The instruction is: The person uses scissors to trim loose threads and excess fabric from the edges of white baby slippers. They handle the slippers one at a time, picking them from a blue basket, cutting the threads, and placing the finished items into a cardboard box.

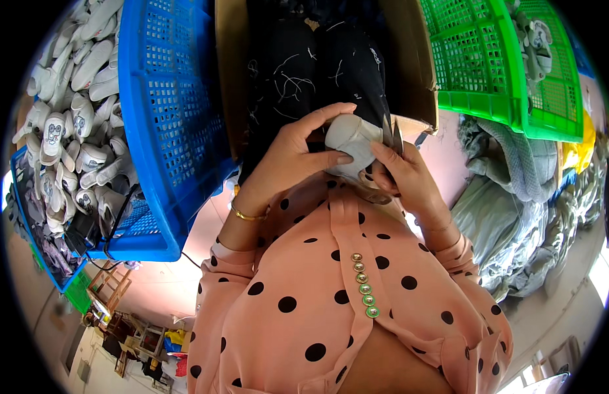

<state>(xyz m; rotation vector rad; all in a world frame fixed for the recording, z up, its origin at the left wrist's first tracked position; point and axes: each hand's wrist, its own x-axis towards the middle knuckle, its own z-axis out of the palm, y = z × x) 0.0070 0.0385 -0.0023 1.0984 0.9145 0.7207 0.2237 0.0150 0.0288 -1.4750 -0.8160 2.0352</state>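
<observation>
A small pale grey fabric shoe (pixel 354 143) is held up before my chest, above my lap. My left hand (pixel 286 156) is closed round its left side, the forefinger over the top and the thumb pressed on the near face. My right hand (pixel 411 176) is closed on a pair of scissors (pixel 396 136), whose blades point away from me, slightly apart. The thumb of that hand also presses the right side of the shoe. Most of the scissors' handles are hidden by my fingers. Cut white threads lie on my black trousers (pixel 285 75).
A blue plastic crate (pixel 176 131) stands on the left, beside heaped pale shoes (pixel 81 125). An open cardboard box (pixel 416 59) is around my legs. On the right are a green crate (pixel 475 65), grey cloth (pixel 515 164) and pale plastic bags (pixel 501 230).
</observation>
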